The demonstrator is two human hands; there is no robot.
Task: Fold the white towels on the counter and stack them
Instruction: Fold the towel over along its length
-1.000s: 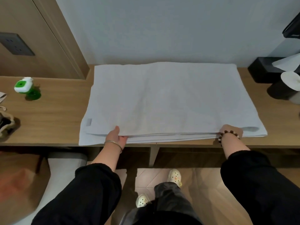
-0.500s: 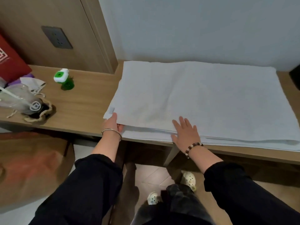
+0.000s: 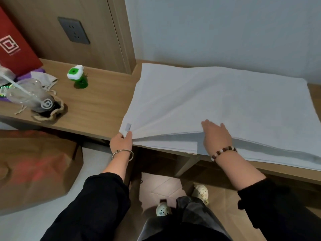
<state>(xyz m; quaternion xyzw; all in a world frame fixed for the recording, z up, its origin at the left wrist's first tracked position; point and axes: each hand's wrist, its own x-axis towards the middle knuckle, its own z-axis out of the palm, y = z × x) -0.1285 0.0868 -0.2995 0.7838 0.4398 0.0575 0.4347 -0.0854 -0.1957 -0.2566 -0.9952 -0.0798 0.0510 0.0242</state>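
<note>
White cloth fills the head view: the towel lies spread flat on the wooden counter, its far edge against the wall and its near edge hanging a little over the counter's front, where several layers show one under another. The left hand pinches the near left corner, just beside a small sewn label, with thumb and fingers closed on the fabric; creases fan out from that pinch across the top layer. The right hand rests flat on the near edge, fingers straight and holding nothing, pressing the layers down. By the way it puckers and sags, the cloth looks soft, light and limp, so it should be carried by its corners and pinned along an edge, or the layers beneath may drag along. A green bottle stands well apart to the left.
</note>
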